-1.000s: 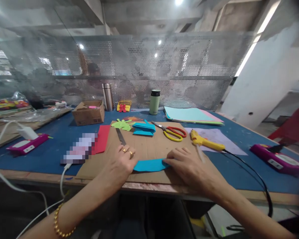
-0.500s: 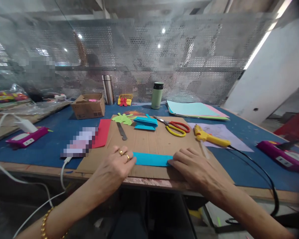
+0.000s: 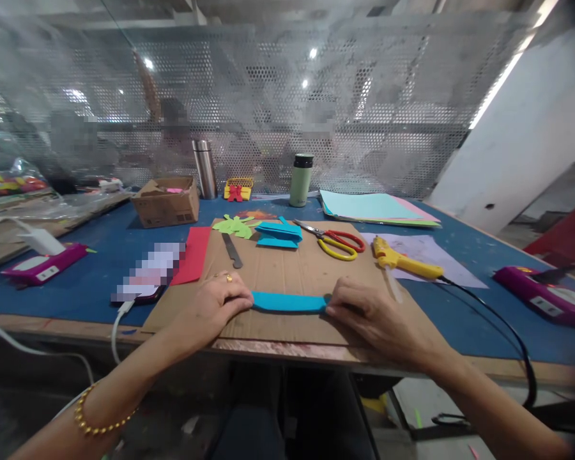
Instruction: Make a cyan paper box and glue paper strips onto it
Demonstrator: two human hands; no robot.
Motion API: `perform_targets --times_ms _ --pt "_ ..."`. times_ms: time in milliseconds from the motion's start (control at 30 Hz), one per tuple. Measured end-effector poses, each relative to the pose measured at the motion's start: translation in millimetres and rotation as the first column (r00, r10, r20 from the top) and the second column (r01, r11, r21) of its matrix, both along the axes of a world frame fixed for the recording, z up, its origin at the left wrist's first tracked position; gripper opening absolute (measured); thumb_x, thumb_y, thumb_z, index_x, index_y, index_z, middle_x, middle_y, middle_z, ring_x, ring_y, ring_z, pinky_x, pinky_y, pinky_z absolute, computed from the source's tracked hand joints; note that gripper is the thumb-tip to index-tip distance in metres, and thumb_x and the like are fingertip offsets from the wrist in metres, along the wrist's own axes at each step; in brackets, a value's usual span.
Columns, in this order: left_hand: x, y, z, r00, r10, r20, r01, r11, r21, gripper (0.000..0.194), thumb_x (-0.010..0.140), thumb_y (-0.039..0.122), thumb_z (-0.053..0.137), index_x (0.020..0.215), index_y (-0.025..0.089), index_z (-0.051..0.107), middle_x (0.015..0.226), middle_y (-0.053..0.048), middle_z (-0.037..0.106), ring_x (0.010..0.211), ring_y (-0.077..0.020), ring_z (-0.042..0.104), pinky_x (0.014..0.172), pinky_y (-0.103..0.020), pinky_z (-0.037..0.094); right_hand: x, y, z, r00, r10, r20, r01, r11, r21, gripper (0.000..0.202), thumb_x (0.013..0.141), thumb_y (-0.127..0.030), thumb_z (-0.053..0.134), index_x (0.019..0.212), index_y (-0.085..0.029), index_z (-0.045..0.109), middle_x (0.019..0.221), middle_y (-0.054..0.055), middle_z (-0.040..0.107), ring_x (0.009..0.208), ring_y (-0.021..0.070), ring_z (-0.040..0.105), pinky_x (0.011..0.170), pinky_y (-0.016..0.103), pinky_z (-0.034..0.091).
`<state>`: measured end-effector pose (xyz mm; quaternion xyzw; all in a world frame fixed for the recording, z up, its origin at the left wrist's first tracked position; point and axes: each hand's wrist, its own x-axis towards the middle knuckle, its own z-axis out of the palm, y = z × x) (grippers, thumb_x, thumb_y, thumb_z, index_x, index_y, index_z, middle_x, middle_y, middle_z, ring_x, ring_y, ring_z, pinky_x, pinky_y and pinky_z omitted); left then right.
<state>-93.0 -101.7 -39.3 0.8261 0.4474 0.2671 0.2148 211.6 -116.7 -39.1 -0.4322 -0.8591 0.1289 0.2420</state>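
Half a second ago the bright blue paper strip [image 3: 290, 303] lay with its broad face up; now it looks narrower, with a thin darker band along its near edge; the left hand [image 3: 219, 300] has turned from knuckles uppermost to pinching the strip's left end between thumb and fingers; the right hand [image 3: 364, 306] still grips the other end, its fingers bunched close. The strip stretches between the hands over the near part of a brown corrugated cardboard sheet [image 3: 287, 275].

Beyond it, on the cardboard, lie a flat dark grey metal blade [image 3: 232, 250], light green paper cut-outs [image 3: 237, 227], a folded bright blue paper piece [image 3: 278, 236] and metal scissors with red and yellow handles [image 3: 340, 245]; a yellow glue gun [image 3: 407, 263] lies past the right hand, partly over a lilac paper sheet [image 3: 448, 262]; a red paper sheet [image 3: 193, 255] lies left of the blade, near a pixelated phone [image 3: 151, 271].

Both strip ends are hidden by fingers; whether its middle touches the cardboard is hard to tell; the purple box [image 3: 536, 294] at far right is cut off by the picture's edge.
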Motion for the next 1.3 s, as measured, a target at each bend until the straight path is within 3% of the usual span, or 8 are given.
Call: perform_targets --times_ms 167,400,600,733,1067,1300 --pt "8.7 2.2 6.2 0.99 0.056 -0.129 -0.057 0.998 -0.007 0.028 0.097 0.03 0.046 0.081 0.018 0.065 0.088 -0.004 0.064 0.09 -0.0214 0.058 0.083 -0.036 0.041 -3.6 5.9 7.9 0.991 -0.128 0.048 0.133 0.982 -0.133 0.023 0.095 -0.034 0.054 0.079 -0.02 0.062 0.078 0.002 0.064 0.075 0.0175 0.057 0.068 0.03 0.042" --pt "18.9 3.4 12.9 0.945 0.151 -0.29 -0.17 0.985 -0.04 0.02 0.094 0.026 0.045 0.078 0.019 0.056 0.089 -0.005 0.065 0.089 -0.0231 0.057 0.077 -0.035 0.038 -7.2 11.1 14.8 0.975 -0.178 0.132 0.207 0.944 -0.257 0.02 0.091 -0.035 0.054 0.08 -0.02 0.062 0.082 0.002 0.066 0.076 0.0188 0.057 0.068 0.031 0.04" --pt "18.4 5.6 18.2 0.93 0.136 -0.341 -0.164 0.985 -0.056 0.021 0.093 0.028 0.046 0.073 0.021 0.049 0.084 -0.003 0.062 0.084 -0.0227 0.056 0.071 -0.033 0.035 -14.2 9.6 20.4 0.951 -0.2 0.235 0.248 0.948 -0.199 0.03 0.097 -0.034 0.044 0.072 -0.021 0.054 0.077 0.002 0.062 0.075 0.018 0.055 0.065 0.03 0.033" --pt "15.9 7.7 15.7 0.932 0.111 -0.344 -0.141 0.988 -0.063 0.02 0.092 0.03 0.046 0.074 0.022 0.046 0.083 -0.002 0.06 0.082 -0.0221 0.054 0.069 -0.032 0.034 -17.2 10.5 19.7 0.922 -0.24 0.305 0.296 0.943 -0.154 0.026 0.095 -0.032 0.046 0.073 -0.021 0.054 0.077 0.002 0.063 0.073 0.0178 0.054 0.062 0.03 0.03" --pt "11.0 10.0 10.9 0.943 0.087 -0.32 -0.106 0.993 -0.042 0.019 0.092 0.03 0.046 0.075 0.021 0.047 0.083 -0.002 0.059 0.083 -0.0224 0.055 0.069 -0.033 0.035 -13.9 7.2 14.2 0.938 -0.24 0.248 0.275 0.955 -0.115 0.012 0.088 -0.025 0.051 0.081 -0.021 0.061 0.084 0.003 0.068 0.078 0.0195 0.06 0.066 0.03 0.037" --pt "14.9 5.4 19.9 0.913 0.11 -0.393 -0.127 0.992 -0.017 0.019 0.093 0.03 0.048 0.076 0.022 0.047 0.085 -0.004 0.062 0.085 -0.0237 0.058 0.069 -0.032 0.037 -2.1 1.1 11.4 0.919 -0.287 0.268 0.308 0.951 -0.039 0.011 0.091 -0.025 0.051 0.084 -0.023 0.059 0.082 0.001 0.068 0.077 0.0191 0.062 0.065 0.029 0.038"
